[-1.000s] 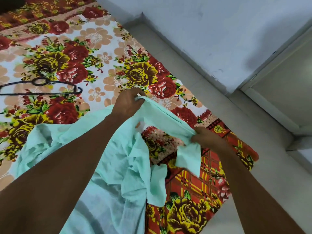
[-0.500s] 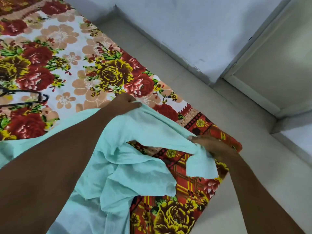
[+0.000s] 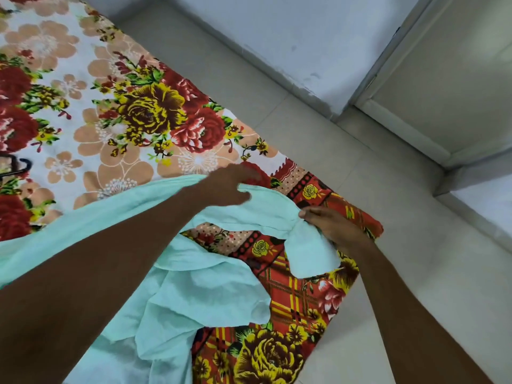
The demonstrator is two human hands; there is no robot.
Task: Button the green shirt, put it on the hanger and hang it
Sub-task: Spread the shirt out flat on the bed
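1. Laying-out step: the shirt lies crumpled, unbuttoned, at the bed's near right corner.
2. Left hand grasps its top edge; right hand pinches a bunched end.
3. Next: spread it flat, find the placket.
4. Hanger waits at the left edge.

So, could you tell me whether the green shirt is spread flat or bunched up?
Bunched up: the shirt lies in loose folds on the bedsheet, its edge held by both hands.

Mint-green plain shirt; bedsheet of red and yellow roses on white, red plaid border.
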